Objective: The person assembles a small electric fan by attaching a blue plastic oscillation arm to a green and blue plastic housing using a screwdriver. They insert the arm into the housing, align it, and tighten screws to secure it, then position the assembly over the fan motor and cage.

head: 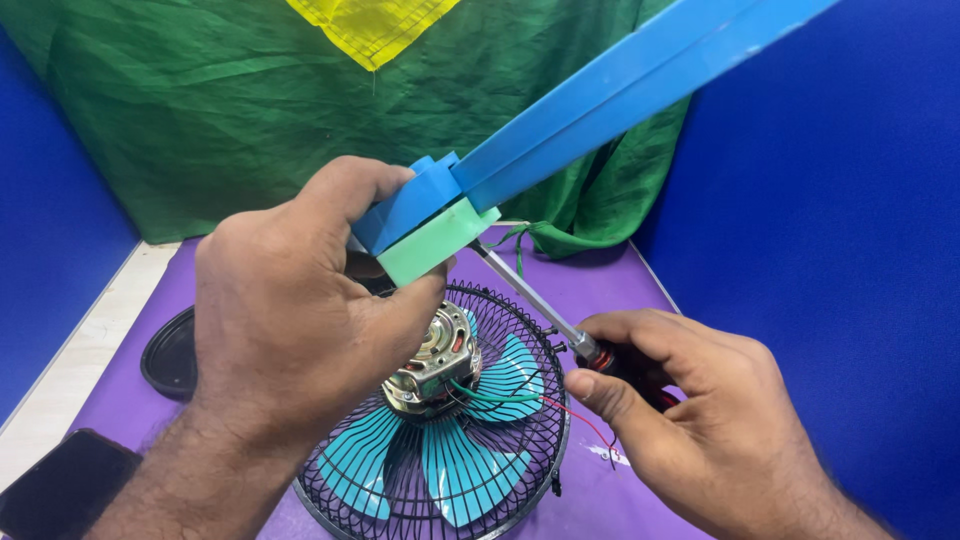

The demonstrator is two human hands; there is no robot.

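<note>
Two bare hands work over a small table fan that lies face down near the front edge of a purple tabletop point(620, 500). Our left hand point(290, 330) is clamped around the green-and-blue base block point(430, 225) of the fan's blue stand point(620, 95), which slants up and away toward the upper right. Our right hand point(690, 420) is closed around the dark handle of a screwdriver point(540, 300), its metal shaft pointing up-left to the underside of that block. Below, the bare motor point(435, 360) sits at the centre of the black wire grille point(520, 440), with teal blades point(450, 465) showing through it. To do this well, we judge the shaft should stay in line with the screw, with steady pressure, while the left hand holds the block firm. Thin red and green wires point(520, 398) run from the motor just under the shaft and could snag. A black round cover point(170, 355) lies toward the left edge, a dark phone point(60, 485) at the front left corner, and green cloth point(220, 110) hangs behind.
</note>
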